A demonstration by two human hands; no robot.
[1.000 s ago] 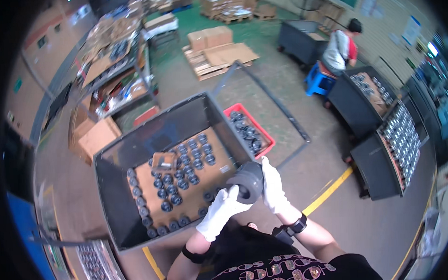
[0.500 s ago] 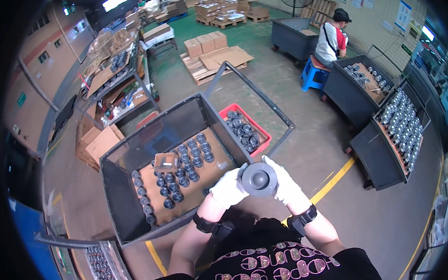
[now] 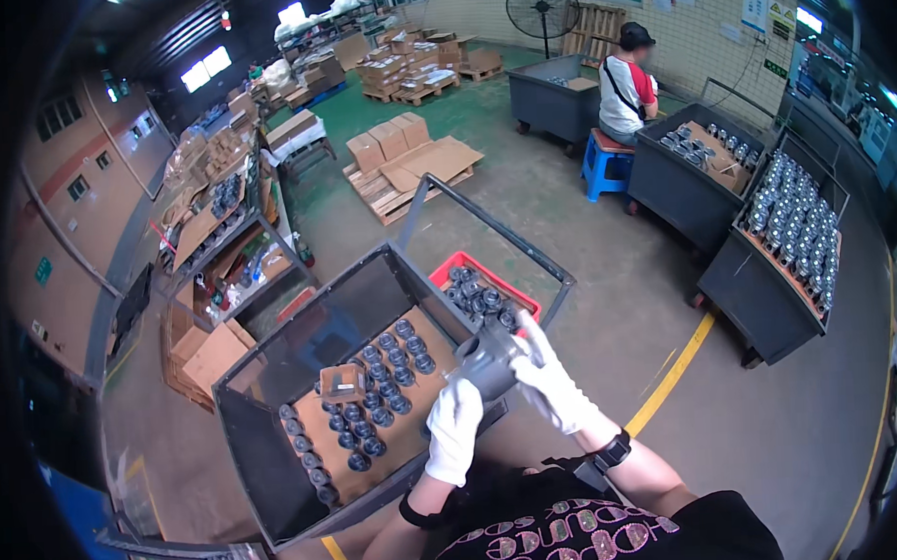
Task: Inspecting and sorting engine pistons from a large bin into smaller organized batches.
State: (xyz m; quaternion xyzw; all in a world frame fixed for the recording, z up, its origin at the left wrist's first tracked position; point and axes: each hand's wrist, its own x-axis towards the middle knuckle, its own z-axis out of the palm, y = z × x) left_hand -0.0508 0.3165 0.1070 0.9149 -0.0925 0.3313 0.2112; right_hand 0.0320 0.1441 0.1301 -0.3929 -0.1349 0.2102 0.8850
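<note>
Both hands (image 3: 504,403) grip grey cylinder (image 3: 487,363).

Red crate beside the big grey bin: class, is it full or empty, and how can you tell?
Not empty. The red crate holds dark round parts spread over its visible floor. How deep they lie, I cannot tell; the gloved hands cover its near corner.

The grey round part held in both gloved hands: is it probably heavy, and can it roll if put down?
The grey round part looks like solid metal and both hands, left and right, grip it, so it is probably heavy and stiff. Its cylindrical shape suggests it may roll if laid sideways.
</note>
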